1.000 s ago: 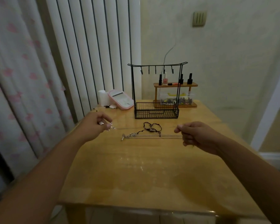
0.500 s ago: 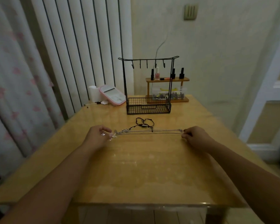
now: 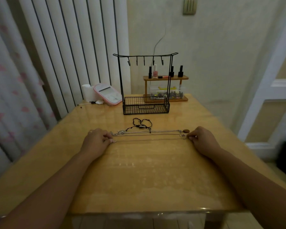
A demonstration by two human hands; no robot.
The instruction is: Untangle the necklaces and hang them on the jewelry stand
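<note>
Hands, left [image 3: 96, 141] and right [image 3: 202, 140], pinch silver necklace [image 3: 149, 139] ends, stretched flat between them.

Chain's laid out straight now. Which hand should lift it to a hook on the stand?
Probably the left hand. It pinches the silver chain at what looks like the clasp end, and the jewelry stand sits no farther from it than from the right hand, which can simply release.

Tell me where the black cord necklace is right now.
In the head view, the black cord necklace lies bunched on the table, centre, just in front of the jewelry stand and behind the stretched silver chains.
</note>
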